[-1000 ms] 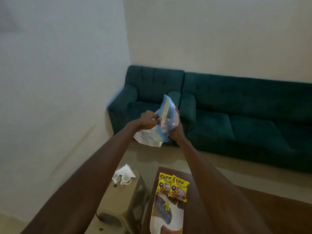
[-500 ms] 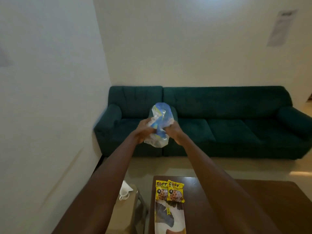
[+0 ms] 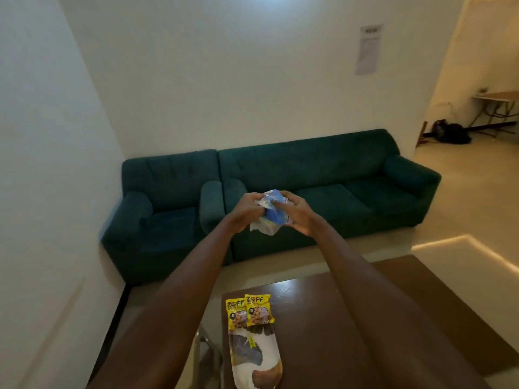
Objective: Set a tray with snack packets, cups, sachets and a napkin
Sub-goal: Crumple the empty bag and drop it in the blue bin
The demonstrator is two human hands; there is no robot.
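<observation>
Both hands meet at the centre of the frame, arms stretched forward, and between them they grasp a crumpled plastic bag [image 3: 270, 217] of clear film with blue and a little yellow on it. Left hand [image 3: 248, 210] closes on the bag's left side, fingers curled over its top edge. Right hand [image 3: 299, 213] clamps the right side, thumb pressed across the blue part. A loose clear corner of the bag hangs below the hands. What the bag holds cannot be made out.

Lower in the frame, below the forearms, a dark brown worktop [image 3: 351, 318] carries the other task items. Two yellow snack packets [image 3: 250, 311] marked ZOFF lie side by side near its left edge, the right one overlapping the left a little. Just below them, touching their lower edges, lies a longer white pouch [image 3: 254, 357] with a dark printed picture and a brown shape at its lower end. Left of the worktop, at the bottom of the frame, part of a stool or small stand [image 3: 206, 355] shows, mostly hidden by the left forearm.

Behind the hands stands a dark green sofa [image 3: 323, 175] against the white wall, with a matching armchair [image 3: 163, 197] touching its left end. A sheet of paper [image 3: 369, 49] is stuck on the wall at the upper right. At the far right edge a doorway opens onto another room with a folding table [image 3: 497, 101].
</observation>
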